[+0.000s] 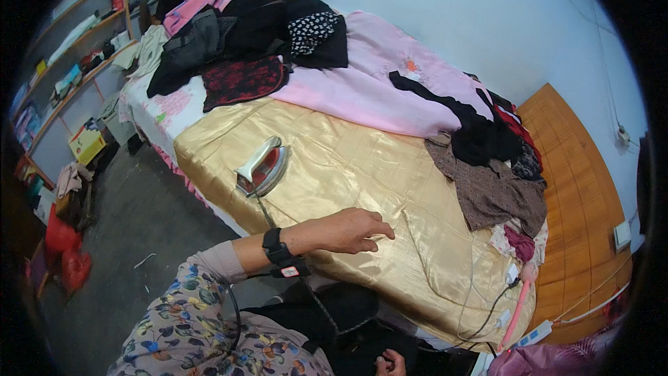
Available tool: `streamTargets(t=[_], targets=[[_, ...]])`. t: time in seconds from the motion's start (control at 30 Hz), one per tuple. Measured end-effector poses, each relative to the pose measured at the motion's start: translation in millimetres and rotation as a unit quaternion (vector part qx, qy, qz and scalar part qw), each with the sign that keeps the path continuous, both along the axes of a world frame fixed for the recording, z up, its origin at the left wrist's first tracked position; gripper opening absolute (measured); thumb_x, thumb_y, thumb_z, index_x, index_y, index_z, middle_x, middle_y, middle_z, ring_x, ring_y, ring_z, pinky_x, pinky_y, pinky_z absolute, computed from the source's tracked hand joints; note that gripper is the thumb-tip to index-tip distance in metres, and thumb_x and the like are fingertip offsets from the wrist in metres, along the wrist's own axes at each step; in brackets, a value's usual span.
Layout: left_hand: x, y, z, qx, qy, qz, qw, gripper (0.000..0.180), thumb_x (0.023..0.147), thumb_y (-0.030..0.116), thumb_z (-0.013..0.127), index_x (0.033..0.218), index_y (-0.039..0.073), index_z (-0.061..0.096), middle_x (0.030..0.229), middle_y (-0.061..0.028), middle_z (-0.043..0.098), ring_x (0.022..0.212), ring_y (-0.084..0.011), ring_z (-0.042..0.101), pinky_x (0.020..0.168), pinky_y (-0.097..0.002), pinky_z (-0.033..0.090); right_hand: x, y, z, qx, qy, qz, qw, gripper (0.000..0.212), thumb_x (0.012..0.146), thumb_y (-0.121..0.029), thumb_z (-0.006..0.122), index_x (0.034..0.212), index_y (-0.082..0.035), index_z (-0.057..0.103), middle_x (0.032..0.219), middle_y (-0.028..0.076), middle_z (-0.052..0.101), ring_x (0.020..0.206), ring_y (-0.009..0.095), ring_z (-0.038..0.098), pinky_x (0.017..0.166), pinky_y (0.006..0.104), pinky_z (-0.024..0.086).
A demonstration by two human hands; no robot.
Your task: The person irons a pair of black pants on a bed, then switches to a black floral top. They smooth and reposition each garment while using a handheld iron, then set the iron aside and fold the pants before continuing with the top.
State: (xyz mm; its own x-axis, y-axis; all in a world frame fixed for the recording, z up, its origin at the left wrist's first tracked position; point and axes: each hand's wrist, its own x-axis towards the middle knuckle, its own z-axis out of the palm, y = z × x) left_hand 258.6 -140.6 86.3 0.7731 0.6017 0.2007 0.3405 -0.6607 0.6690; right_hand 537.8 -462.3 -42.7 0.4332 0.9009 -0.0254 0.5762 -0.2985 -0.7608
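Note:
My left hand (351, 230) hovers over the near part of a shiny gold cloth (355, 146) on the bed. Its fingers are slightly bent and apart, with nothing in them. A black strap with a small device (280, 252) circles that wrist. Left of the hand, an iron (263, 167) with a pale handle and red body rests on the gold cloth, out of my grasp. Its cord (266, 214) runs down behind my forearm. At the lower edge, my right hand (391, 363) is low by my dark-clothed lap; most of it is cut off.
Dark clothes (250, 28) lie piled on the bed's far left over a pink sheet (369, 97). A brown patterned garment (480, 184) and a black one (480, 132) lie by the wooden headboard (574, 202). A power strip (536, 334) and cables are at lower right. Shelves (83, 28) stand left.

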Motion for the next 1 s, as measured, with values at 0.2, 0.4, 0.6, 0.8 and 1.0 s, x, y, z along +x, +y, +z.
streamTargets(t=[0.2, 0.4, 0.6, 0.8, 1.0], targets=[[-85.3, 21.5, 14.8, 0.087, -0.183, 0.122, 0.971, 0.036, 0.096, 0.012, 0.073, 0.131, 0.009, 0.067, 0.113, -0.0089, 0.071, 0.097, -0.0178, 0.071, 0.079, -0.0319, 0.059, 1.6, 2.3, -9.3, -0.005, -0.014, 0.012, 1.0, 0.029, 0.091, -0.013, 0.075, 0.118, -0.002, 0.072, 0.105, 0.009, 0.074, 0.087, 0.017, 0.068, 0.079, 0.031, 0.056], [-227.6, 121.1, -27.7, 0.068, -0.218, 0.479, 0.848, 0.029, 0.092, 0.015, 0.072, 0.12, 0.005, 0.072, 0.097, -0.0109, 0.075, 0.085, -0.0188, 0.071, 0.078, -0.033, 0.058, 10.3, -0.7, -23.5, -0.009, -0.003, -0.001, 1.0, 0.029, 0.092, -0.008, 0.074, 0.121, -0.003, 0.07, 0.103, 0.01, 0.073, 0.08, 0.015, 0.068, 0.075, 0.03, 0.057], [-335.2, 171.5, -106.7, 0.18, 0.021, 0.634, 0.752, 0.036, 0.089, 0.022, 0.071, 0.122, 0.009, 0.073, 0.13, -0.0204, 0.066, 0.118, -0.037, 0.065, 0.102, -0.0463, 0.051, 10.7, 0.0, -18.1, -0.048, -0.055, 0.003, 0.997, 0.03, 0.092, -0.007, 0.075, 0.122, -0.003, 0.07, 0.099, 0.008, 0.072, 0.082, 0.015, 0.067, 0.076, 0.0291, 0.057], [-374.2, 177.0, -111.3, 0.139, 0.15, 0.643, 0.738, 0.037, 0.092, 0.018, 0.067, 0.128, 0.016, 0.071, 0.145, -0.0184, 0.055, 0.122, -0.041, 0.06, 0.103, -0.0523, 0.051, 4.5, 0.6, -8.0, -0.057, -0.071, -0.007, 0.996, 0.029, 0.093, -0.006, 0.073, 0.122, -0.004, 0.07, 0.097, 0.008, 0.07, 0.085, 0.016, 0.065, 0.078, 0.0301, 0.056], [-378.0, 185.8, -115.6, 0.146, 0.249, 0.67, 0.685, 0.036, 0.096, 0.022, 0.065, 0.132, 0.023, 0.066, 0.146, -0.0114, 0.056, 0.13, -0.037, 0.053, 0.101, -0.0539, 0.045, 1.1, 6.1, 0.3, -0.067, -0.123, 0.01, 0.99, 0.03, 0.091, -0.007, 0.074, 0.121, -0.004, 0.071, 0.096, 0.008, 0.07, 0.087, 0.017, 0.065, 0.08, 0.0324, 0.055]])
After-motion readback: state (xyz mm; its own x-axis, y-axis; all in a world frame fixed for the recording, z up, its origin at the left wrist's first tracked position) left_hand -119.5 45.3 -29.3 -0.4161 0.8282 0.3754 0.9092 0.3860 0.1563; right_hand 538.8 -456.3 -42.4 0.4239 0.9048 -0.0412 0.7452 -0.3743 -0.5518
